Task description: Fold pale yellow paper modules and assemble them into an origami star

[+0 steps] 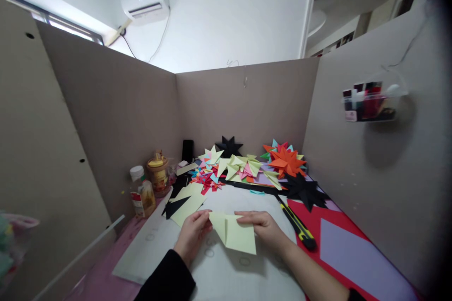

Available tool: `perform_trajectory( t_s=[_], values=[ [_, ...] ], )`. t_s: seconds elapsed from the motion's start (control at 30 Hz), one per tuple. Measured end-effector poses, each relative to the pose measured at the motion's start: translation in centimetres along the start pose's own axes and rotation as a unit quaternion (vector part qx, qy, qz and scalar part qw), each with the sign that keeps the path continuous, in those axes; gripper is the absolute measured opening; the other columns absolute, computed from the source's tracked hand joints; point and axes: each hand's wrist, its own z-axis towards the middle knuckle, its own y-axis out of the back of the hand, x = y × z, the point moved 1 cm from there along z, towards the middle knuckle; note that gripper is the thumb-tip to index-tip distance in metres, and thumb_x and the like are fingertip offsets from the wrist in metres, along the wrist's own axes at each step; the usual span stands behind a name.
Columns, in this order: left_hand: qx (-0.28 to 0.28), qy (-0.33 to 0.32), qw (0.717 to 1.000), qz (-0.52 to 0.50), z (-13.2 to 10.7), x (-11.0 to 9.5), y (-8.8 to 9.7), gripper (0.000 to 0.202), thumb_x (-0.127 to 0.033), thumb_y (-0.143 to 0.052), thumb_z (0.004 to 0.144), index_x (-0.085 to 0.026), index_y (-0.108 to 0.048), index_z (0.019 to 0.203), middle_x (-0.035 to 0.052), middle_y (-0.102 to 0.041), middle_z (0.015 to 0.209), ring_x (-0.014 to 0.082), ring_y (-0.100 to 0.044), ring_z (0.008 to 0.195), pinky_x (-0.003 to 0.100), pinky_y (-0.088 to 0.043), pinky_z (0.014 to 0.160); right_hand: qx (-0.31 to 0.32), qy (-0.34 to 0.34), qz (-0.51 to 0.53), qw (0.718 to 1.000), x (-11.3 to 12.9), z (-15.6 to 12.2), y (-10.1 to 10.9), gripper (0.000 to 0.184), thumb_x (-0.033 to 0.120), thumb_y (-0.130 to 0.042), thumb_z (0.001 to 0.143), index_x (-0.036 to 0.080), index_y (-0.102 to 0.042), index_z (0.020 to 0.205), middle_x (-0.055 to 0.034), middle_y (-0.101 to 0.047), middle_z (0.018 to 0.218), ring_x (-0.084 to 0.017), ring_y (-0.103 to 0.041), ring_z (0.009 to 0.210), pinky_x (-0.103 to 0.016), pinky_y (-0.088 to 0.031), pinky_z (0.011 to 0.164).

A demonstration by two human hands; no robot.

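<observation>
My left hand [192, 235] and my right hand [264, 228] both pinch a pale yellow-green sheet of paper [236, 235], partly folded, just above a white work mat [226, 273]. The left fingers grip its left corner, and the right fingers press along its upper right edge. More pale yellow and black cut pieces [183, 204] lie just left of my left hand. A yellow-and-black utility knife [298, 228] rests to the right of my right hand.
Folded paper stars are piled at the back: orange [286, 162], black [229, 146], another black [305, 190], and pale yellow units [240, 167]. Two bottles [143, 193] and a jar [158, 176] stand at the left wall. Red and lilac sheets [353, 254] lie right. Partition walls enclose three sides.
</observation>
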Motion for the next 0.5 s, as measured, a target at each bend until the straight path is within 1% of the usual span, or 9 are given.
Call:
perform_trajectory(
  t_s=[0.07, 0.2, 0.33, 0.43, 0.5],
  values=[
    [-0.009, 0.004, 1.000, 0.000, 0.13, 0.09, 0.11, 0.029, -0.028, -0.079, 0.062, -0.011, -0.069, 0.083, 0.0082, -0.069, 0.080, 0.0123, -0.062, 0.068, 0.019, -0.047, 0.061, -0.002, 0.013, -0.014, 1.000, 0.38, -0.06, -0.06, 0.020, 0.036, -0.067, 0.072, 0.024, -0.076, 0.085, -0.0132, -0.068, 0.110, -0.030, -0.064, 0.100, -0.047, -0.048, 0.089],
    [-0.006, -0.003, 1.000, 0.001, 0.20, 0.05, 0.16, 0.030, -0.031, -0.079, 0.062, -0.011, -0.069, 0.083, 0.0084, -0.068, 0.081, 0.0123, -0.062, 0.070, 0.019, -0.047, 0.061, -0.011, 0.019, -0.029, 0.999, 1.01, -0.07, -0.13, 0.022, 0.041, -0.067, 0.072, 0.024, -0.076, 0.084, -0.0133, -0.068, 0.108, -0.030, -0.064, 0.100, -0.049, -0.047, 0.089],
    [-0.007, -0.023, 1.000, 0.008, 0.09, -0.04, 0.01, 0.029, -0.034, -0.079, 0.062, -0.011, -0.067, 0.075, 0.0052, -0.065, 0.072, 0.0103, -0.059, 0.064, 0.018, -0.044, 0.058, -0.009, 0.022, -0.023, 0.999, 0.93, -0.04, -0.19, 0.021, 0.040, -0.067, 0.072, 0.025, -0.076, 0.084, -0.0124, -0.069, 0.107, -0.030, -0.064, 0.099, -0.047, -0.048, 0.088],
    [-0.021, -0.055, 0.998, 0.027, 0.20, -0.06, 0.08, 0.030, -0.039, -0.078, 0.062, -0.013, -0.063, 0.067, 0.0011, -0.060, 0.063, 0.0089, -0.054, 0.058, 0.018, -0.043, 0.056, -0.001, 0.022, -0.031, 0.999, 0.76, -0.04, -0.23, 0.020, 0.036, -0.064, 0.075, 0.024, -0.075, 0.087, -0.0123, -0.068, 0.109, -0.029, -0.063, 0.101, -0.047, -0.047, 0.089],
    [-0.044, -0.089, 0.994, 0.044, 0.31, -0.10, 0.28, 0.032, -0.042, -0.076, 0.063, -0.014, -0.062, 0.066, 0.0002, -0.059, 0.062, 0.0096, -0.052, 0.058, 0.020, -0.043, 0.057, 0.001, 0.028, -0.044, 0.999, 0.78, -0.05, -0.24, 0.021, 0.034, -0.061, 0.076, 0.023, -0.076, 0.086, -0.0122, -0.068, 0.108, -0.029, -0.062, 0.102, -0.047, -0.046, 0.090]
  ],
)
